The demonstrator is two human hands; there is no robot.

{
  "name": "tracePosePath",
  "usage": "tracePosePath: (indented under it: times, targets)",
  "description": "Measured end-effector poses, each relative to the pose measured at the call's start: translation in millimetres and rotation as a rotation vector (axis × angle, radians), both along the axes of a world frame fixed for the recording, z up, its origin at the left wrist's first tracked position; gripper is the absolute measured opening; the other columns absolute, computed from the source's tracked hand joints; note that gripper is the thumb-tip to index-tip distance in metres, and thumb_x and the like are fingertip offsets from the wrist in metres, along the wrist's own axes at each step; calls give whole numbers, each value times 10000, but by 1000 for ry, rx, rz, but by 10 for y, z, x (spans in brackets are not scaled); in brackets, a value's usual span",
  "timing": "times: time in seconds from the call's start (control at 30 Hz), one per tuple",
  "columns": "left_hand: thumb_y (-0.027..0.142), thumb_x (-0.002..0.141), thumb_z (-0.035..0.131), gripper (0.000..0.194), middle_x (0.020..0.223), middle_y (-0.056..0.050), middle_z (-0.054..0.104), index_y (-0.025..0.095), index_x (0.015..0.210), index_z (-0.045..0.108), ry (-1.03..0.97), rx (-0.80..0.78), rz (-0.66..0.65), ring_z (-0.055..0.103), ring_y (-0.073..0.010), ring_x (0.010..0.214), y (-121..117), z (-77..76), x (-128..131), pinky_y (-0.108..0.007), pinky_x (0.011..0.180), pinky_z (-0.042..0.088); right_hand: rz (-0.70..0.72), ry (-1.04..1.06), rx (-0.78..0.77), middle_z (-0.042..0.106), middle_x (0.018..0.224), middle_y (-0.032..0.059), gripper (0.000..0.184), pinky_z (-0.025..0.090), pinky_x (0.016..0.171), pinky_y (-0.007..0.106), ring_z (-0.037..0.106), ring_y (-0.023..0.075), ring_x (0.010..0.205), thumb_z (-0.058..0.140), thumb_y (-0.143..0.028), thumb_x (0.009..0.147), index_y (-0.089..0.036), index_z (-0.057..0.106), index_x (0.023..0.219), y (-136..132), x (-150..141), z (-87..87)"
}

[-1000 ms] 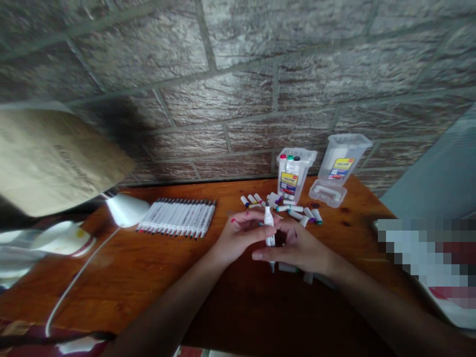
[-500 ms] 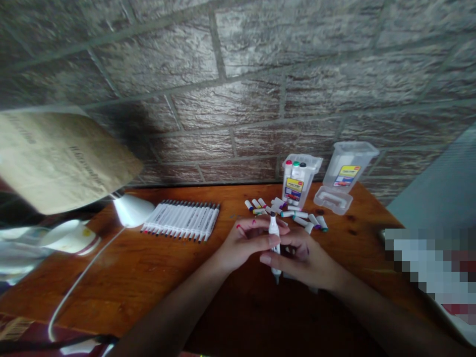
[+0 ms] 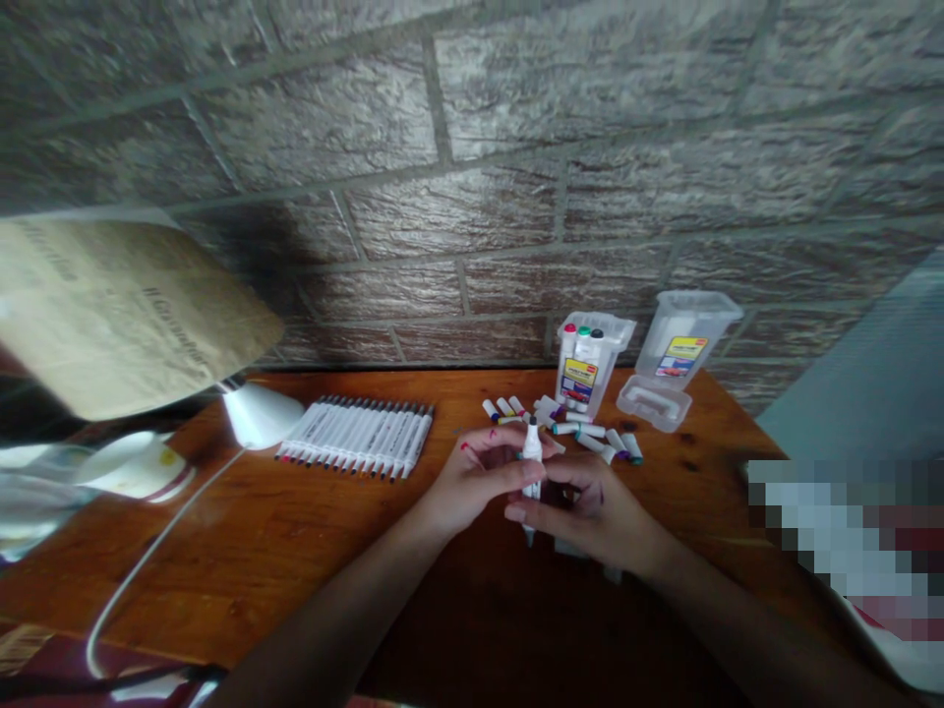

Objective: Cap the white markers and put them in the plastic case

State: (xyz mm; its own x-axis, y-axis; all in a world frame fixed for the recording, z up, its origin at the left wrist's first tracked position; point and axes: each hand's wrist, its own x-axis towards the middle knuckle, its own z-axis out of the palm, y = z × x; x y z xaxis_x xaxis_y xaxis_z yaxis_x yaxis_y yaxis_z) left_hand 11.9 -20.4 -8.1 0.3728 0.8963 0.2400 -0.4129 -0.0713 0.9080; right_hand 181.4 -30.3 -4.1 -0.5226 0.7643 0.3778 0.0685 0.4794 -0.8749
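A white marker stands nearly upright between my hands, with a dark tip at its top and a narrow tip at its lower end. My left hand pinches the barrel between thumb and fingers and has small red ink spots on it. From the other side, the thumb and curled fingers of my right hand close on the same marker lower down. Part of the barrel is covered by the fingers. Beyond my hands lie several loose coloured caps. Below my right hand, a pale translucent object shows only partly.
Left of centre, a row of white markers lies side by side. A clear case with markers and an opened clear case stand by the brick wall. A shaded lamp, its cord and a paper cup are at left.
Both hands and the marker appear slightly further left and a little higher, partly with a small camera shift. The grip on the marker looks the same.
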Motion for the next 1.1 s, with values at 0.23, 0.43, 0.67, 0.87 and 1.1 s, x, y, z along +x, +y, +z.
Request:
tracePosePath:
  times: [0.23, 0.43, 0.67, 0.87, 1.1]
  targets:
    - [408, 744, 834, 306, 1010, -86, 760, 169, 924, 772, 42, -1, -7, 686, -206, 940, -3, 32, 3, -304, 851, 507, 0, -48, 91, 475, 574, -38, 277, 338, 520, 215, 397, 77, 547, 675, -307, 887, -136, 654, 671, -15, 9, 24]
    - [372, 712, 863, 290, 899, -60, 738, 154, 821, 705, -15, 15, -43, 675, -181, 873, 9, 12, 10, -282, 804, 502, 19, -55, 47, 472, 577, -41, 270, 321, 494, 210, 394, 73, 531, 650, -334, 907, -131, 668, 729, -16, 14, 3]
    - [334, 603, 930, 360, 719, -4, 685, 157, 764, 661, -23, 16, -9, 635, -134, 716, 20, 27, 22, -250, 722, 489, 38, -43, 5, 568, 622, -13, 267, 378, 525, 220, 462, 94, 569, 698, -377, 873, -147, 670, 742, -36, -3, 30]
    - [417, 639, 899, 351, 836, -54, 735, 152, 807, 743, 54, 7, -10, 656, -155, 768, -3, 40, 0, -263, 746, 501, 56, -37, 39, 532, 596, -24, 217, 349, 498, 211, 435, 84, 543, 663, -303, 888, -147, 659, 736, -49, 7, 26]
    - [408, 729, 843, 286, 933, -71, 756, 178, 889, 784, 67, -8, -43, 676, -171, 829, -24, 33, -40, -263, 775, 506, 98, -57, -55, 637, 691, 24, 214, 401, 547, 227, 520, 110, 608, 665, -324, 887, -136, 690, 788, -78, 19, 27]
